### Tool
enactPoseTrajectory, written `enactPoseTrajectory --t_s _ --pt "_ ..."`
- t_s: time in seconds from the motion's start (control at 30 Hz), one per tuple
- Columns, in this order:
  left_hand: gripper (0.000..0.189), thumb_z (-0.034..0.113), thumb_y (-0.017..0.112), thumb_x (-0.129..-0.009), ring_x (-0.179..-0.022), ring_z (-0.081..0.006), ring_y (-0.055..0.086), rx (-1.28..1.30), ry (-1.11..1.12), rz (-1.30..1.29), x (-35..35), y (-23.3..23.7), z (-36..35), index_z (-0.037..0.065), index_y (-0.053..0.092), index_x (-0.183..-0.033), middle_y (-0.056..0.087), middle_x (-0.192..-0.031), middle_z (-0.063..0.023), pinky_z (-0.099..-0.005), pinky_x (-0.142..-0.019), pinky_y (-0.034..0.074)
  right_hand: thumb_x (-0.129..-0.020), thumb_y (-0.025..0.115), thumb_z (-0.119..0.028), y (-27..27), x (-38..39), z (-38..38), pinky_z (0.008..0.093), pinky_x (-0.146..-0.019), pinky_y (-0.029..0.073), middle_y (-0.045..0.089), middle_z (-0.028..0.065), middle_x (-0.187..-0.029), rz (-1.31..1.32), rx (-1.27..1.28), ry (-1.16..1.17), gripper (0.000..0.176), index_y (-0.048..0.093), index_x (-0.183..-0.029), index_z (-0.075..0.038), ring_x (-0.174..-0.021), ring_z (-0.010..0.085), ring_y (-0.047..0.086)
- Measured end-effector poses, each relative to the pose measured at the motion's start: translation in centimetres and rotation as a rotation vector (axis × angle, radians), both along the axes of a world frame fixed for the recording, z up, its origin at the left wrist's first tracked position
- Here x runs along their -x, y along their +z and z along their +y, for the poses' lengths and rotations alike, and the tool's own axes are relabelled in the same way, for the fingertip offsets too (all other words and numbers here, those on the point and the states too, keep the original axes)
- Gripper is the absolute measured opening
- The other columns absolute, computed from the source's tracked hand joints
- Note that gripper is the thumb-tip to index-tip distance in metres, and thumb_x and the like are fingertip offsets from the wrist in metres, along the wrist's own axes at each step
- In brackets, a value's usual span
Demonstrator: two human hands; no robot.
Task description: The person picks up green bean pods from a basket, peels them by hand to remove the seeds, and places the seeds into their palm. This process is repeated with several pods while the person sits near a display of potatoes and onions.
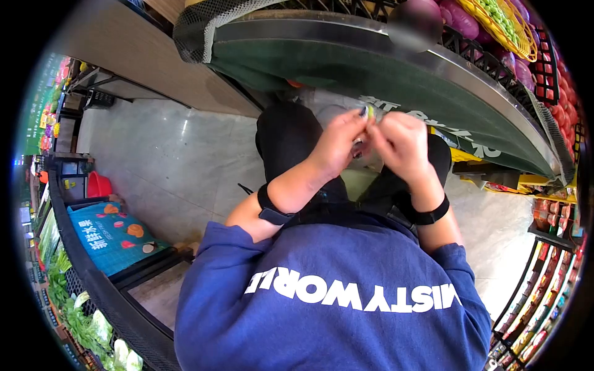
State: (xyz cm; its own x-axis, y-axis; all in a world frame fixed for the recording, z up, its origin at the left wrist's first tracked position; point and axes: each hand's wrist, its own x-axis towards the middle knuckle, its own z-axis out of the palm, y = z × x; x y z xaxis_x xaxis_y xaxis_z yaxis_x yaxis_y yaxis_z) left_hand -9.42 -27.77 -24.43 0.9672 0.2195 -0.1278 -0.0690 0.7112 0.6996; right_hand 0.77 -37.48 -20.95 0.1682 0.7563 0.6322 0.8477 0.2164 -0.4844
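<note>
The stand (297,28) curves beyond both hands, its cloth (272,57) hanging down in front, presumably to hide what is stored underneath. Below and to the left of the hands spreads the floor (179,154), and nearer the body is the shirt (346,334). The legs (286,133) are bent with a knee to either side under the hands, which probably lets the work sit close and low. Well off to the left lies a blue mat (111,238); beyond the right hand, up on the stand, a yellow basket (531,46) keeps green pods (498,21) together beside onions (461,21). Something pale green (359,184) shows between the legs, just below the hands, perhaps put there to be within reach. The left hand (339,143) is mostly closed, thumb and finger pinching a small green bit (370,112) at their tips, likely for fine control. The right hand (405,139) is curled nearly into a fist, its fingers turned in close beside the bit; blur hides whether it grips anything. Each wrist has a black strap (272,207).
</note>
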Motion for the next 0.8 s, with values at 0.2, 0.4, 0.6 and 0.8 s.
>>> enactPoseTrajectory --t_s 0.2,0.4,0.6,0.8 --pt "0.028 0.025 0.041 -0.09 -0.053 -0.0048 0.033 0.011 0.246 0.007 -0.5 -0.3 1.6 -0.001 0.052 -0.087 0.036 -0.06 0.005 -0.0189 -0.052 0.03 -0.07 0.062 -0.009 -2.2 1.2 -0.1 0.0334 -0.043 0.037 0.044 0.0092 -0.05 0.082 0.082 0.134 0.024 0.044 -0.055 -0.002 -0.044 0.0261 0.046" --pt "0.029 0.025 0.04 -0.091 -0.052 -0.0031 0.029 -0.182 0.263 0.052 0.9 -1.5 2.6 -0.001 0.052 -0.091 0.032 -0.059 0.0062 -0.0189 -0.052 0.029 -0.074 0.062 -0.03 -8.5 -1.8 0.9 0.0359 -0.045 0.037 0.047 0.0152 -0.049 0.224 0.613 -0.186 0.035 0.055 -0.058 0.0 -0.045 0.03 0.046" --pt "0.024 0.024 0.04 -0.091 -0.053 -0.0038 0.031 -0.234 0.3 0.136 1.7 -3.5 2.0 0.002 0.048 -0.092 0.034 -0.061 0.0053 -0.019 -0.052 0.03 -0.082 0.051 -0.034 -12.4 -2.5 2.2 0.0317 -0.046 0.037 0.048 0.0121 -0.049 0.368 0.558 -0.197 0.043 0.05 -0.056 0.0 -0.045 0.0228 0.046" --pt "0.023 0.022 0.043 -0.088 -0.057 -0.0241 0.052 -0.974 0.367 0.165 1.4 -4.6 0.9 0.0 0.047 -0.082 0.051 -0.062 -0.0136 -0.0312 -0.055 0.039 -0.089 0.042 -0.034 -7.4 0.1 1.1 0.0192 -0.042 0.022 0.033 -0.0062 -0.055 1.296 0.394 0.213 0.034 0.044 -0.067 -0.009 -0.048 0.0028 0.027"
